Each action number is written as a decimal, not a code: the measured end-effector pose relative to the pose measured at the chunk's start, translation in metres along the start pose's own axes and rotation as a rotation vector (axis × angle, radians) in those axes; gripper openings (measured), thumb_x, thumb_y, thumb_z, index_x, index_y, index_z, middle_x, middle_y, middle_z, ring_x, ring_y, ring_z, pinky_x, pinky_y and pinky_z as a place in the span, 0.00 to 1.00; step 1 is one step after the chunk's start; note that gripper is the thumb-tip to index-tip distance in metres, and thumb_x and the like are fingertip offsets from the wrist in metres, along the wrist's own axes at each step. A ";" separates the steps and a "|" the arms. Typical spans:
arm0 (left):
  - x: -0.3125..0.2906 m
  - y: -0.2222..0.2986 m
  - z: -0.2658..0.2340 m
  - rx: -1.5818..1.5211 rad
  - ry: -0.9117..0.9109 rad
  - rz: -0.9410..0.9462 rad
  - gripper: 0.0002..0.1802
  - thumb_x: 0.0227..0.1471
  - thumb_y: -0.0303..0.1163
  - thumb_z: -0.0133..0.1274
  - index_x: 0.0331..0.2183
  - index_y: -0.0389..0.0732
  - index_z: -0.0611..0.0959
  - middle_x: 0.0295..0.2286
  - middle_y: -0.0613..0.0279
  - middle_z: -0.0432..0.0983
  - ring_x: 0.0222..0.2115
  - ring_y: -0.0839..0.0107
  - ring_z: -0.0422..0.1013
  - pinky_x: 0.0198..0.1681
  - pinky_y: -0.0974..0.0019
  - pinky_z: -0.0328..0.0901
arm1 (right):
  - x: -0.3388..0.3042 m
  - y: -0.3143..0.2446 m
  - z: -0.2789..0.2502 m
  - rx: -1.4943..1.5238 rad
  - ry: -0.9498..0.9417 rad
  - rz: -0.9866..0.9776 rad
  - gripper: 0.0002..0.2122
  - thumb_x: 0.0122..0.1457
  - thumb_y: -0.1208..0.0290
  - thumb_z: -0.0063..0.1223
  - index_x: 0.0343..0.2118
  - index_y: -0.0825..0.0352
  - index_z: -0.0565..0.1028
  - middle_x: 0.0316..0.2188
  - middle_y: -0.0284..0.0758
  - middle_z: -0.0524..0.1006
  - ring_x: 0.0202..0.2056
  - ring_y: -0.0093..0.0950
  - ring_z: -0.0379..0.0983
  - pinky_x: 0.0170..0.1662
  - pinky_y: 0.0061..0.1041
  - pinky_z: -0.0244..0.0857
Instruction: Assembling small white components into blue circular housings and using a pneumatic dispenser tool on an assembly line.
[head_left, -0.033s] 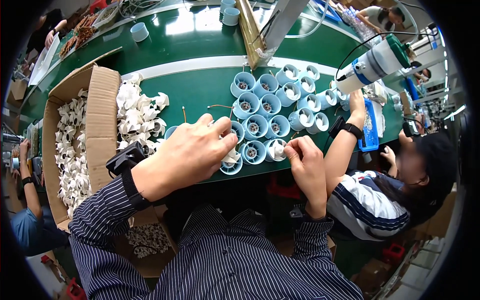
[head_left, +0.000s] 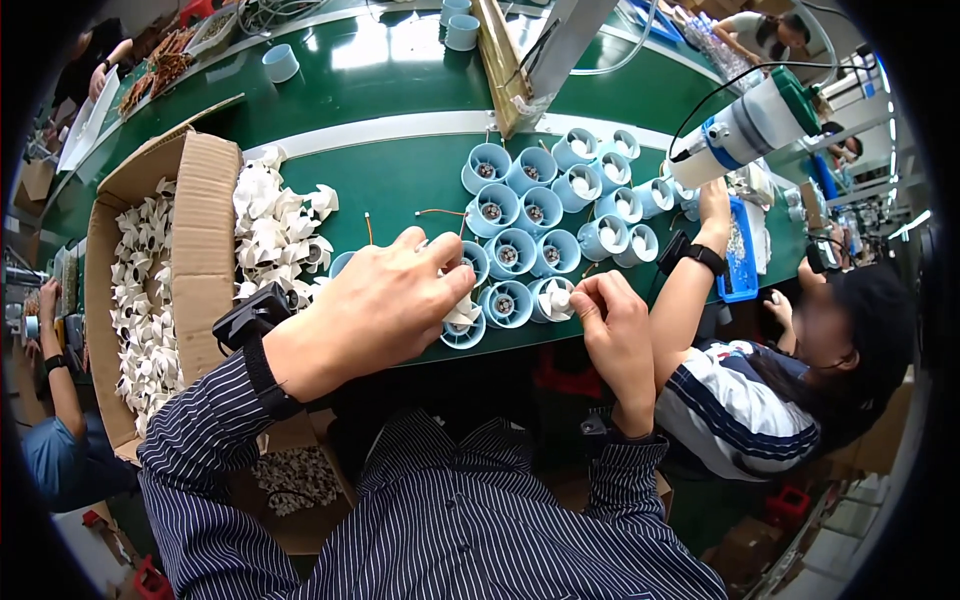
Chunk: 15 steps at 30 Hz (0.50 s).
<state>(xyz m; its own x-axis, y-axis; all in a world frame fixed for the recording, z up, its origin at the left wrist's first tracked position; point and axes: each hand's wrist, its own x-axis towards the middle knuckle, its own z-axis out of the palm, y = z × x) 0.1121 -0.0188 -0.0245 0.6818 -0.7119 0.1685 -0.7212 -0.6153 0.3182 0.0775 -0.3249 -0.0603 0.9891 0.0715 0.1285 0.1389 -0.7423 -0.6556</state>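
My left hand (head_left: 385, 305) has its fingers closed on a white fan impeller (head_left: 463, 311), above a pale blue cup-shaped housing (head_left: 462, 338) near the table's front edge. My right hand (head_left: 618, 325) is pinched at the right rim of another blue housing (head_left: 541, 313). Inside that one sits a white impeller (head_left: 556, 299). Whatever lies between the right fingertips is hidden. Several blue housings with motors showing inside, such as one motor housing (head_left: 508, 253), stand in rows beyond my hands. Others to the right, like this filled housing (head_left: 583, 188), have white impellers in them.
Left of my hand are a pile of loose white impellers (head_left: 275, 225) and a cardboard box (head_left: 205, 255) full of them. A co-worker's arm (head_left: 682, 312) reaches in at the right, below a clear canister with a green cap (head_left: 755, 125). A post (head_left: 560, 55) rises at the back.
The white impeller in the housing beside my right hand has turned slightly. My right hand has shifted very little, and my left hand has stayed in place.
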 end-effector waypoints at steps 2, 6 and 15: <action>0.000 0.000 0.001 -0.011 -0.001 -0.006 0.21 0.41 0.27 0.69 0.40 0.40 0.81 0.43 0.59 0.74 0.41 0.57 0.74 0.35 0.55 0.75 | 0.001 0.001 0.000 -0.021 0.003 -0.005 0.05 0.65 0.76 0.60 0.35 0.73 0.78 0.29 0.39 0.76 0.27 0.30 0.72 0.33 0.31 0.65; 0.000 -0.002 0.002 -0.007 -0.004 -0.015 0.22 0.40 0.26 0.69 0.41 0.40 0.81 0.44 0.59 0.74 0.41 0.57 0.74 0.37 0.55 0.75 | 0.005 -0.006 0.002 -0.006 0.008 0.011 0.05 0.62 0.76 0.64 0.36 0.72 0.80 0.30 0.38 0.78 0.28 0.31 0.74 0.33 0.31 0.66; 0.003 -0.002 -0.002 -0.043 0.025 0.007 0.15 0.47 0.25 0.61 0.41 0.37 0.83 0.41 0.56 0.75 0.40 0.56 0.76 0.37 0.55 0.77 | 0.006 -0.013 0.005 -0.098 0.015 -0.039 0.06 0.57 0.75 0.71 0.36 0.68 0.86 0.29 0.39 0.79 0.29 0.33 0.77 0.34 0.32 0.68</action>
<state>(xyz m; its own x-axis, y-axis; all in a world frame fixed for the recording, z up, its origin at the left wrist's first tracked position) 0.1158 -0.0186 -0.0230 0.6802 -0.7068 0.1942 -0.7201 -0.5950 0.3570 0.0815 -0.3121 -0.0549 0.9822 0.0918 0.1641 0.1708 -0.8007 -0.5742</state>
